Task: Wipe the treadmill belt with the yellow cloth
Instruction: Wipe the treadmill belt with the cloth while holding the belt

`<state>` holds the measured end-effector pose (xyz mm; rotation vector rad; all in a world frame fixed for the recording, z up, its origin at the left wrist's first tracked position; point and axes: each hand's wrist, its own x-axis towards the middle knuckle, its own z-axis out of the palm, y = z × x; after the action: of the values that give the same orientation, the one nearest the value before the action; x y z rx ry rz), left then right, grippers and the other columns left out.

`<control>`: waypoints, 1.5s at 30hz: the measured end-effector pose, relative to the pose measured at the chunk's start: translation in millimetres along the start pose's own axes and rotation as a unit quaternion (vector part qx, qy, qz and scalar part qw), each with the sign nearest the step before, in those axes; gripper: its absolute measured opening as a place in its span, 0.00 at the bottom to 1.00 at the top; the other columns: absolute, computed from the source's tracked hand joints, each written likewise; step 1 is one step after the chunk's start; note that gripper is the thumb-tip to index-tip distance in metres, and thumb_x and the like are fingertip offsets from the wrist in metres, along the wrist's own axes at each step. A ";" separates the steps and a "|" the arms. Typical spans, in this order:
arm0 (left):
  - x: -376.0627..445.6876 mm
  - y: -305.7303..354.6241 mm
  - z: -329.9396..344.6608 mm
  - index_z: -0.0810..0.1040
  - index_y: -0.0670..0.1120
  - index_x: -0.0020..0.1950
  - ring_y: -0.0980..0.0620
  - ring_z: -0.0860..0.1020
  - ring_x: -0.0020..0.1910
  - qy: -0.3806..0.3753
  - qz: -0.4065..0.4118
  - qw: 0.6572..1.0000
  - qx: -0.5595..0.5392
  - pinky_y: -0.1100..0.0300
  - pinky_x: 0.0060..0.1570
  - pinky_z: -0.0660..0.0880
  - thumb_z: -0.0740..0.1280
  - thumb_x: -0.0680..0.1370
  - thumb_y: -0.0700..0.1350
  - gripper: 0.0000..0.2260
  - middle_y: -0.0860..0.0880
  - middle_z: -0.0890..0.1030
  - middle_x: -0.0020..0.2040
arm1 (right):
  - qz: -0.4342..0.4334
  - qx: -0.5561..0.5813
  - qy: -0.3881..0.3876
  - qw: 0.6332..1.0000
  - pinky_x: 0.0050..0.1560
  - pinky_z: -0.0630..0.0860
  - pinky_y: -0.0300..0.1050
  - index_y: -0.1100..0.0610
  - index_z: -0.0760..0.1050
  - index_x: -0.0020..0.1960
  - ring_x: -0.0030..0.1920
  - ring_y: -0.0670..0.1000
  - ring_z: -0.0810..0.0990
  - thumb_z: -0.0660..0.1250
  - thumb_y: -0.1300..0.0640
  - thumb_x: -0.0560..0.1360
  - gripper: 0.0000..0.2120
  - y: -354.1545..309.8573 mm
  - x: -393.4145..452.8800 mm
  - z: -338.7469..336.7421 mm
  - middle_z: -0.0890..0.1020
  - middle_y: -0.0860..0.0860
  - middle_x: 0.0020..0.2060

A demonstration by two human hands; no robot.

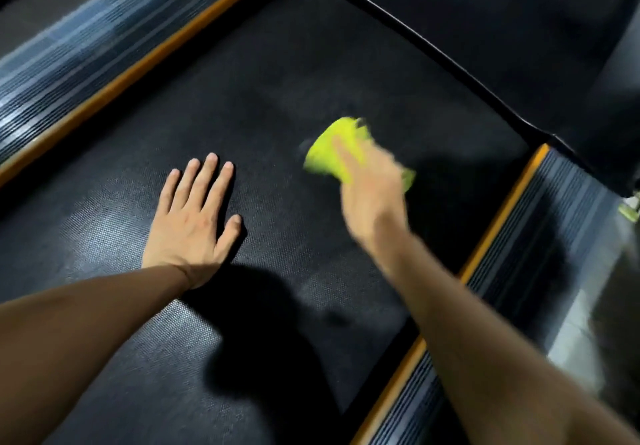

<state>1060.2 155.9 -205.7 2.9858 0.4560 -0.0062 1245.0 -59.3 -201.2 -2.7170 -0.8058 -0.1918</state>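
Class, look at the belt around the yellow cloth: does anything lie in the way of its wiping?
Only the left hand, pressed flat on the treadmill belt to the left of the yellow cloth. Elsewhere, nothing visible blocks it.

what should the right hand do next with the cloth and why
Probably sweep the cloth toward the left hand. The right hand presses it on the belt right of centre and is blurred mid-stroke, while the left hand lies flat, fingers spread. The stretch between them looks unwiped, though I cannot be sure.
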 end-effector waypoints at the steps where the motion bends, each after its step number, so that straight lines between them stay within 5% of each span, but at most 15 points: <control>1: 0.0 0.0 0.0 0.53 0.47 0.83 0.41 0.53 0.82 0.004 0.001 1.000 -0.002 0.42 0.79 0.50 0.52 0.79 0.58 0.33 0.43 0.54 0.83 | -0.043 0.010 -0.024 0.999 0.50 0.73 0.53 0.46 0.71 0.70 0.53 0.58 0.76 0.64 0.59 0.71 0.28 -17.7 -26.9 0.5 0.78 0.54 0.59; 5: 1.6 0.2 1.1 0.53 0.48 0.83 0.42 0.53 0.82 0.006 0.003 1.000 -0.013 0.43 0.80 0.48 0.52 0.79 0.59 0.33 0.44 0.55 0.83 | -0.150 0.061 -0.082 0.983 0.62 0.69 0.51 0.48 0.68 0.73 0.63 0.57 0.74 0.63 0.62 0.73 0.29 -1.1 -33.5 -19.4 0.75 0.54 0.66; 9: -0.1 -1.3 -0.5 0.54 0.48 0.83 0.41 0.53 0.82 0.016 0.001 1.000 -0.021 0.43 0.80 0.48 0.52 0.80 0.59 0.33 0.43 0.55 0.83 | 0.024 -0.043 -0.021 0.999 0.70 0.63 0.55 0.50 0.63 0.77 0.67 0.63 0.71 0.59 0.59 0.76 0.29 73.9 35.0 -24.7 0.72 0.61 0.69; 14: 0.1 0.2 1.2 0.53 0.48 0.83 0.42 0.53 0.82 0.016 -0.005 1.000 -0.018 0.44 0.80 0.48 0.52 0.80 0.59 0.33 0.44 0.55 0.83 | 0.070 0.076 -0.007 0.995 0.71 0.67 0.53 0.54 0.69 0.73 0.70 0.60 0.70 0.60 0.64 0.75 0.27 37.1 2.3 -25.6 0.71 0.59 0.71; 17: -1.2 1.0 0.3 0.53 0.48 0.83 0.41 0.53 0.82 0.016 -0.004 1.000 -0.016 0.44 0.80 0.48 0.51 0.80 0.59 0.33 0.43 0.55 0.83 | -0.061 0.062 -0.071 0.994 0.67 0.67 0.52 0.51 0.67 0.74 0.68 0.58 0.70 0.60 0.64 0.72 0.30 -19.8 -75.9 -28.4 0.72 0.55 0.70; 20: -3.2 3.7 0.1 0.54 0.48 0.83 0.39 0.54 0.81 0.026 -0.010 0.999 -0.019 0.43 0.80 0.49 0.51 0.80 0.59 0.33 0.42 0.56 0.83 | -0.171 0.030 -0.095 0.980 0.66 0.66 0.51 0.47 0.64 0.76 0.66 0.55 0.71 0.59 0.60 0.75 0.30 -5.2 -77.2 -31.4 0.73 0.53 0.68; 23: -14.8 11.2 -3.1 0.54 0.48 0.83 0.39 0.54 0.81 0.020 -0.050 0.998 -0.041 0.44 0.80 0.48 0.50 0.80 0.59 0.32 0.42 0.56 0.83 | -0.018 -0.043 -0.021 0.999 0.61 0.70 0.54 0.48 0.65 0.75 0.59 0.58 0.75 0.51 0.59 0.76 0.27 48.5 -22.4 -38.0 0.77 0.57 0.62; 25: -37.9 19.1 -2.7 0.53 0.47 0.83 0.40 0.53 0.82 0.007 -0.065 0.996 -0.053 0.44 0.80 0.47 0.51 0.80 0.59 0.33 0.42 0.54 0.83 | 0.079 -0.026 -0.057 0.995 0.71 0.64 0.54 0.49 0.58 0.78 0.69 0.60 0.69 0.55 0.61 0.78 0.30 80.2 -3.7 -41.9 0.68 0.58 0.72; 27: -66.3 30.4 -1.0 0.52 0.46 0.83 0.41 0.51 0.82 0.002 -0.071 0.996 -0.061 0.44 0.80 0.47 0.52 0.80 0.59 0.34 0.43 0.53 0.83 | 0.072 0.003 -0.061 0.996 0.75 0.58 0.52 0.50 0.56 0.79 0.75 0.59 0.62 0.57 0.63 0.77 0.32 84.8 -2.2 -42.3 0.61 0.58 0.77; 30: -91.5 39.7 3.4 0.52 0.47 0.83 0.43 0.50 0.82 0.001 -0.088 0.995 -0.051 0.43 0.80 0.47 0.53 0.79 0.59 0.34 0.44 0.52 0.83 | 0.082 0.069 -0.037 0.994 0.75 0.61 0.52 0.52 0.63 0.77 0.75 0.58 0.63 0.60 0.65 0.75 0.31 56.7 -30.4 -42.1 0.65 0.58 0.76; 34: -86.9 40.5 3.8 0.53 0.47 0.83 0.42 0.53 0.82 0.012 -0.092 0.994 -0.052 0.43 0.80 0.48 0.53 0.78 0.59 0.35 0.43 0.55 0.83 | -0.048 0.031 -0.099 0.993 0.71 0.66 0.54 0.50 0.61 0.78 0.70 0.60 0.69 0.64 0.66 0.72 0.36 23.3 -94.1 -44.9 0.68 0.57 0.73; 37: -87.7 41.3 5.4 0.52 0.48 0.83 0.42 0.52 0.82 0.016 -0.091 0.994 -0.056 0.42 0.80 0.48 0.53 0.78 0.59 0.35 0.44 0.54 0.83 | -0.154 -0.015 -0.073 0.985 0.61 0.73 0.55 0.53 0.65 0.76 0.60 0.62 0.76 0.59 0.64 0.74 0.30 79.2 -60.9 -47.6 0.76 0.60 0.64; 39: -87.1 40.0 6.0 0.52 0.48 0.83 0.43 0.51 0.82 0.013 -0.095 0.994 -0.056 0.43 0.80 0.48 0.53 0.78 0.59 0.35 0.44 0.54 0.83 | -0.053 -0.070 -0.035 0.996 0.60 0.73 0.56 0.55 0.63 0.77 0.59 0.65 0.76 0.57 0.62 0.77 0.28 128.5 -20.1 -58.2 0.76 0.63 0.63; 42: -86.9 41.3 6.6 0.51 0.48 0.83 0.43 0.50 0.82 0.012 -0.094 0.994 -0.045 0.43 0.80 0.47 0.53 0.78 0.59 0.35 0.44 0.53 0.83 | 0.142 -0.067 -0.106 0.982 0.73 0.61 0.56 0.49 0.49 0.80 0.74 0.63 0.61 0.57 0.65 0.77 0.36 151.0 3.1 -66.1 0.57 0.60 0.78; 45: -86.6 41.4 5.6 0.52 0.48 0.83 0.43 0.51 0.82 0.011 -0.102 0.994 -0.048 0.43 0.80 0.47 0.53 0.78 0.59 0.35 0.44 0.53 0.83 | 0.140 -0.036 -0.048 0.988 0.73 0.61 0.56 0.53 0.52 0.80 0.74 0.64 0.62 0.57 0.67 0.75 0.36 111.9 -20.0 -58.7 0.56 0.63 0.78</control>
<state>989.9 90.3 -204.4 2.8351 0.7387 0.0279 1287.4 -177.6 -177.5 -2.8877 -0.4400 -0.0287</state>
